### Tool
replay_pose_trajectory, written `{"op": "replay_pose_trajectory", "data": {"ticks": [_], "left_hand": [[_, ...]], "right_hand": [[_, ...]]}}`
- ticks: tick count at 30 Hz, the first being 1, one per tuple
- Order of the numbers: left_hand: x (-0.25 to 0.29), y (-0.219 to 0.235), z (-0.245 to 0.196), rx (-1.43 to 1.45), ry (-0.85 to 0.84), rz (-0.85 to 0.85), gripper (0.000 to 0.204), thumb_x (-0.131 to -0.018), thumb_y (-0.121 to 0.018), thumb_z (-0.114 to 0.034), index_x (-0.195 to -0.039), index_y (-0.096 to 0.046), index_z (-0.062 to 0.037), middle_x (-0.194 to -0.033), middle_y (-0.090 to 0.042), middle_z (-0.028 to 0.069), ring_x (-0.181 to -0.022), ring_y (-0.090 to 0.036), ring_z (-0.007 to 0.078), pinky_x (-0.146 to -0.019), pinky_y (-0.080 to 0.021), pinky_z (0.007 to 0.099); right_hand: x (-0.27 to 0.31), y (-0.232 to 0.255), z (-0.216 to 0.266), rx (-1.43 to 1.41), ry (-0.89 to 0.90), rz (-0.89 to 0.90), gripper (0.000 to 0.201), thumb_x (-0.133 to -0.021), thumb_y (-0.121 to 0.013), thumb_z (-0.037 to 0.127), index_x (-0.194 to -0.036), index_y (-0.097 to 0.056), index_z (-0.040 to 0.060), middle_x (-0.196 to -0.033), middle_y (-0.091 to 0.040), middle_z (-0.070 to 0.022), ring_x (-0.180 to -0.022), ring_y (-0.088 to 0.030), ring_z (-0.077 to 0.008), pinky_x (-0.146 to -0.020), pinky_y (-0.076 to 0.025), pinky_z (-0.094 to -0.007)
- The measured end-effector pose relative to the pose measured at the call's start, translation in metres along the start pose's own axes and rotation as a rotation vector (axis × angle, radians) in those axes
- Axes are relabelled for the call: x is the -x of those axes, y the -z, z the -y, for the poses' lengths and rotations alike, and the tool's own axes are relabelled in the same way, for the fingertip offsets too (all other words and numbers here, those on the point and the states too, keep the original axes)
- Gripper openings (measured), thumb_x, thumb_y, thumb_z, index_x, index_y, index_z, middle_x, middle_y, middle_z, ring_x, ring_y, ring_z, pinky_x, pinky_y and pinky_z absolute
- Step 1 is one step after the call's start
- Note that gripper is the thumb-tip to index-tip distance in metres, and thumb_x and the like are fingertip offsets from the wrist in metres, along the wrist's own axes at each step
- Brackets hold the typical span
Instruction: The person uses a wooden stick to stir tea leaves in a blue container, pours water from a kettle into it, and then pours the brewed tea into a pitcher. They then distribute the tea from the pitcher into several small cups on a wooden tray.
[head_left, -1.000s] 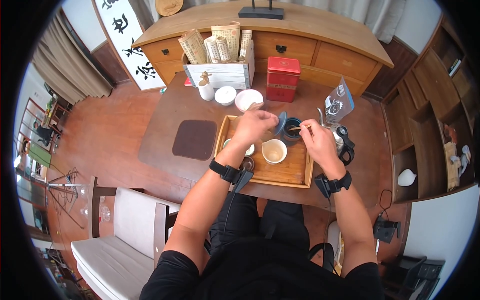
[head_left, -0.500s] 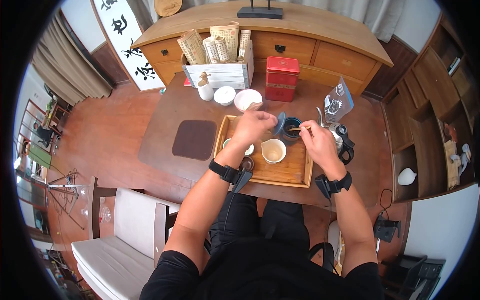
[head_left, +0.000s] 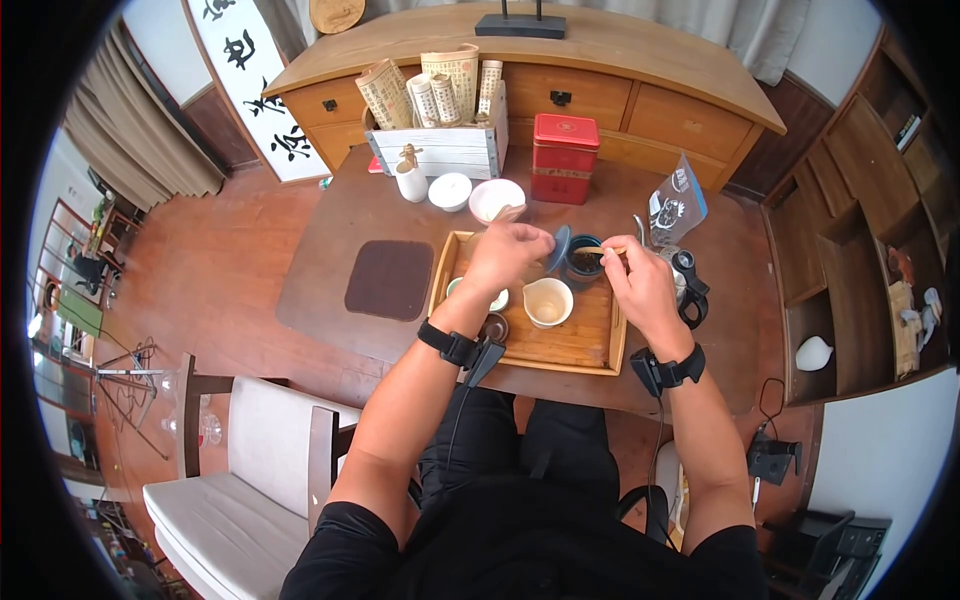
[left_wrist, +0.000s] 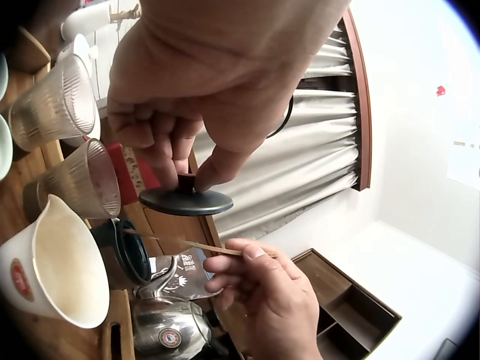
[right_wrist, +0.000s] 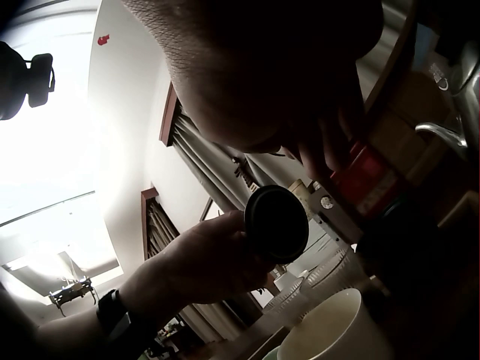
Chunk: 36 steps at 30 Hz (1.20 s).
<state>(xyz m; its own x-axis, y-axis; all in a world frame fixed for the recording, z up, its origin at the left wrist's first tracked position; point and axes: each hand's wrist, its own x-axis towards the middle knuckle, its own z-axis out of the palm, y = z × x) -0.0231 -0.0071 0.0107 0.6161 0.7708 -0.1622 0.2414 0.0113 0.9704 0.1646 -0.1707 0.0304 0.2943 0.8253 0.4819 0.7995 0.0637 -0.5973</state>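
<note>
Evidently, the lid point(head_left: 563, 246) has been lifted off the dark blue pot point(head_left: 582, 278), which is seated near the upper right of the wooden tray point(head_left: 560, 346), around the middle of the head view. The lid's knob is pinched between the thumb and fingertips of the left hand point(head_left: 511, 255), and the lid is held tilted, just to the left of the open mouth.

By the right hand point(head_left: 640, 282), a slim wooden stick point(head_left: 593, 251) is pinched between thumb and forefinger, with the other fingers curled; its far end is reached over or into the pot. Dark contents point(head_left: 584, 262) can be seen inside, but whether they are being stirred or scooped cannot be told.

So the uncovering is done and the work with the stick is judged to be partway through; the stick has not been taken away, nor the lid put back. The spouted cup point(head_left: 548, 318) is left untouched below the pot, and the kettle point(head_left: 684, 262) is ungrasped at the right, outside the tray.
</note>
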Motion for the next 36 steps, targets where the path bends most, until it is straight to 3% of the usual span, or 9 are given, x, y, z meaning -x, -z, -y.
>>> {"op": "replay_pose_trajectory", "data": {"ticks": [8, 11, 15, 19, 21, 28, 34, 36], "left_hand": [[-0.001, 0.001, 0.003, -0.01, -0.018, -0.009, 0.026, -0.097, -0.08, -0.016, -0.113, -0.08, 0.005, -0.102, -0.08, 0.0071, -0.093, -0.072, 0.0112, -0.088, -0.057, 0.0276], [0.001, 0.0, 0.0, -0.001, -0.007, -0.007, 0.026, -0.097, -0.08, -0.016, -0.113, -0.08, 0.0051, -0.102, -0.08, 0.0073, -0.094, -0.072, 0.0113, -0.088, -0.057, 0.0275], [0.0, -0.003, 0.0, 0.015, -0.005, -0.002, 0.026, -0.097, -0.08, -0.016, -0.113, -0.08, 0.0045, -0.102, -0.08, 0.0071, -0.095, -0.072, 0.0113, -0.089, -0.057, 0.0276], [0.005, -0.001, -0.005, 0.005, 0.007, -0.013, 0.027, -0.097, -0.08, -0.017, -0.113, -0.08, 0.0035, -0.103, -0.08, 0.0065, -0.096, -0.072, 0.0108, -0.089, -0.056, 0.0275], [0.006, -0.002, -0.009, -0.019, 0.027, -0.019, 0.027, -0.097, -0.08, -0.018, -0.113, -0.08, 0.0033, -0.103, -0.08, 0.0062, -0.096, -0.072, 0.0106, -0.089, -0.056, 0.0275], [0.003, -0.001, -0.003, 0.003, 0.013, -0.007, 0.026, -0.098, -0.08, -0.018, -0.113, -0.08, 0.0032, -0.102, -0.08, 0.0051, -0.094, -0.071, 0.01, -0.088, -0.056, 0.0276], [0.004, -0.003, -0.004, 0.003, 0.01, -0.001, 0.026, -0.098, -0.08, -0.018, -0.113, -0.08, 0.0028, -0.102, -0.08, 0.0049, -0.094, -0.071, 0.01, -0.087, -0.056, 0.0275], [0.005, -0.003, -0.007, 0.012, 0.007, -0.004, 0.026, -0.098, -0.08, -0.018, -0.112, -0.08, 0.0028, -0.102, -0.08, 0.0049, -0.094, -0.071, 0.0101, -0.087, -0.056, 0.0275]], "right_hand": [[0.003, 0.0, 0.003, 0.019, -0.048, 0.083, 0.015, -0.103, -0.067, 0.018, -0.109, -0.069, 0.0048, -0.087, -0.075, -0.0173, -0.079, -0.073, -0.0371, -0.071, -0.056, -0.0459], [0.001, -0.001, 0.001, -0.041, -0.021, -0.009, 0.016, -0.103, -0.066, 0.019, -0.108, -0.069, 0.0043, -0.086, -0.075, -0.0175, -0.078, -0.073, -0.0373, -0.07, -0.056, -0.0457], [0.002, -0.006, -0.001, -0.035, -0.02, 0.047, 0.016, -0.104, -0.065, 0.019, -0.109, -0.069, 0.0043, -0.087, -0.075, -0.0179, -0.077, -0.073, -0.0381, -0.069, -0.056, -0.0465], [0.001, -0.002, -0.007, 0.001, -0.123, 0.073, 0.015, -0.104, -0.066, 0.019, -0.109, -0.07, 0.006, -0.089, -0.076, -0.0178, -0.08, -0.073, -0.0379, -0.071, -0.056, -0.0466], [-0.002, -0.003, -0.005, -0.097, -0.083, -0.015, 0.016, -0.104, -0.065, 0.02, -0.11, -0.07, 0.0059, -0.088, -0.076, -0.0181, -0.08, -0.073, -0.0381, -0.071, -0.056, -0.0467], [0.003, -0.012, -0.02, -0.032, -0.049, 0.055, 0.017, -0.105, -0.064, 0.02, -0.111, -0.07, 0.0053, -0.088, -0.075, -0.0187, -0.08, -0.073, -0.0381, -0.071, -0.056, -0.0462], [-0.003, -0.002, -0.016, -0.066, -0.094, -0.012, 0.018, -0.105, -0.065, 0.022, -0.111, -0.07, 0.0057, -0.085, -0.075, -0.0188, -0.077, -0.073, -0.039, -0.071, -0.056, -0.0472], [-0.002, -0.01, -0.026, 0.01, -0.02, 0.01, 0.018, -0.106, -0.064, 0.022, -0.111, -0.07, 0.0056, -0.085, -0.075, -0.0186, -0.077, -0.073, -0.0394, -0.07, -0.055, -0.0479]]}}
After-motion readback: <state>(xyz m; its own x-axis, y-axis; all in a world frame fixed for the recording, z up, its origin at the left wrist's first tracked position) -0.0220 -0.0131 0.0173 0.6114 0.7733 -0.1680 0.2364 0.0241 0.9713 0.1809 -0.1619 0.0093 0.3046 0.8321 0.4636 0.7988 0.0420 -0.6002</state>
